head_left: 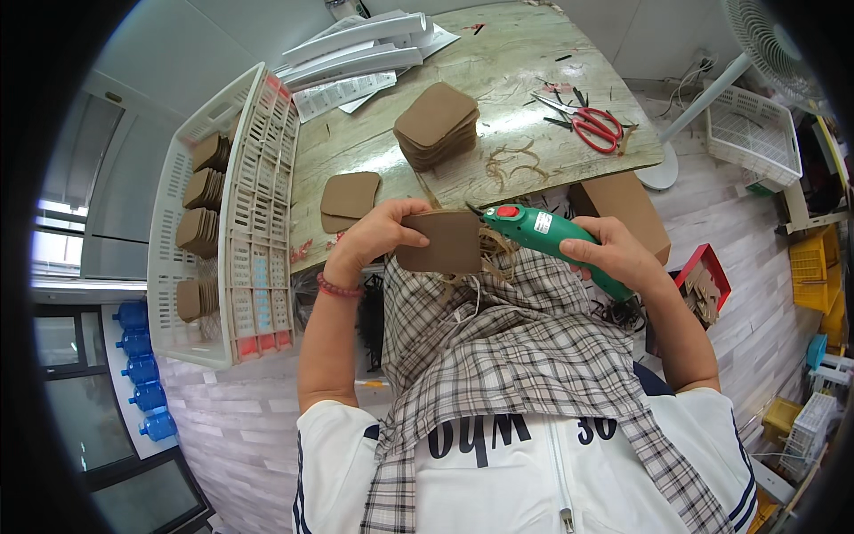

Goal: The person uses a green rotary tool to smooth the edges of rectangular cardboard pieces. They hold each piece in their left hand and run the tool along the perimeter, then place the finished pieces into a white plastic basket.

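My left hand (pixel 381 233) pinches the left edge of a brown rounded-square piece (pixel 445 245), held flat over my lap at the table's near edge. My right hand (pixel 614 254) is wrapped round green electric scissors (pixel 539 230) with a red button. The tool's dark tip is at the piece's upper right corner; I cannot tell whether they touch. Thin tan trimmings (pixel 498 254) hang beside the piece over my checked apron (pixel 498 356). Beyond my left hand lie a few similar brown pieces (pixel 351 191), and a taller stack (pixel 436 117) stands farther back.
Red-handled scissors (pixel 596 131) and curled offcuts (pixel 518 165) lie on the table (pixel 525 62). Papers (pixel 365 67) cover its far left. A white crate (pixel 258 214) with brown piles stands left. At right are a cardboard box (pixel 627 209), a red-rimmed bin (pixel 722 271) and a fan (pixel 774 49).
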The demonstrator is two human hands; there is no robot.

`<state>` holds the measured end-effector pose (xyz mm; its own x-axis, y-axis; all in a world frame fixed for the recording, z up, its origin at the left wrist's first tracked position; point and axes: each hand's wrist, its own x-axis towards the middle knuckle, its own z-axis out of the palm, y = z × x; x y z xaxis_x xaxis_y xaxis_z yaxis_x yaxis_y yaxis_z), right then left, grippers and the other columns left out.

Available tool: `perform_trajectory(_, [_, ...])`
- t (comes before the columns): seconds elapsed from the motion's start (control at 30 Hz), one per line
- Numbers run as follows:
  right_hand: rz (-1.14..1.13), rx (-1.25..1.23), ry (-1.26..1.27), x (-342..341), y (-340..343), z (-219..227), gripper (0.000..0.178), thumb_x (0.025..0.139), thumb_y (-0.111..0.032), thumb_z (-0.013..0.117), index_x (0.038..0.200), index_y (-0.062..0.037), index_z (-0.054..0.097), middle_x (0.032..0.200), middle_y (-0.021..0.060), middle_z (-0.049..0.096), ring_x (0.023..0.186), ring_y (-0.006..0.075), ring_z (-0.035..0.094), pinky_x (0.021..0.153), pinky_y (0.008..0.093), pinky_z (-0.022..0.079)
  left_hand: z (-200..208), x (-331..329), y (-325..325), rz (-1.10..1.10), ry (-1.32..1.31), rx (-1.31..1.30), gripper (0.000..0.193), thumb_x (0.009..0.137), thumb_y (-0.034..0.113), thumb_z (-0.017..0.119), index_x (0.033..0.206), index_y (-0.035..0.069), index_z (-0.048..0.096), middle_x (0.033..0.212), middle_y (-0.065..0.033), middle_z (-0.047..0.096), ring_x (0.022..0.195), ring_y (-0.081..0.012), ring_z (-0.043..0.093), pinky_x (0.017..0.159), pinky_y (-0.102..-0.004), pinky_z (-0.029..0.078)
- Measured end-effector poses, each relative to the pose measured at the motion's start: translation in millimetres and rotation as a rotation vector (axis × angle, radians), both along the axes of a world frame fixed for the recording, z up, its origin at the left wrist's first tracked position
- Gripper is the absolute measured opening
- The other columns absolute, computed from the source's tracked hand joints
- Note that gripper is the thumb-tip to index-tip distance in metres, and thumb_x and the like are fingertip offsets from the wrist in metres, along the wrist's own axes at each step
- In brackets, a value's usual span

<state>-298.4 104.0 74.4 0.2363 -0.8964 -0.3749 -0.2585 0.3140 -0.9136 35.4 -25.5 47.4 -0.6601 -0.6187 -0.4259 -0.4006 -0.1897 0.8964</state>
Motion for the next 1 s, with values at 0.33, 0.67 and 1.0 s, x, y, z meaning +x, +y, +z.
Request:
perform_trajectory(0.33, [0.033,-0.016,0.037,3.3,-0.7,-1.1,0.042,0.086,-0.039,0.069,0.095,0.0017,0.065,0.067,0.0021,0.058,0.056,0.0083,0.054,0.053,0.0245,0.044,-28.1,-2.4,12.2,0.531,0.420,0.061,0.017,0.079,0.000,0.072,0.095,0.000,0.066,0.088,-0.0064,0.070,0.074,-0.0116,0.065,0.070,-0.0256,0.053])
perform_trajectory(0.67, [0.018,-0.041,0.014,15.1,-2.7,-7.3,0.039,0.086,-0.036,0.069,0.097,0.0019,0.065,0.065,0.0011,0.056,0.056,0.0073,0.052,0.053,0.0240,0.044,-26.1,-19.9,17.2,0.378,0.357,0.070,0.014,0.080,0.000,0.071,0.093,0.001,0.066,0.085,-0.0031,0.069,0.074,-0.0092,0.064,0.070,-0.0232,0.052])
perform_trajectory(1.0, [0.068,-0.049,-0.029,31.7,-19.7,-5.4,0.037,0.087,-0.034,0.067,0.096,0.0017,0.064,0.071,0.0022,0.058,0.058,0.0079,0.053,0.053,0.0243,0.044,-13.1,-23.8,17.5,0.211,0.247,0.120,0.030,0.074,-0.006,0.073,0.101,0.003,0.065,0.089,-0.0013,0.068,0.081,-0.0093,0.064,0.077,-0.0238,0.051])
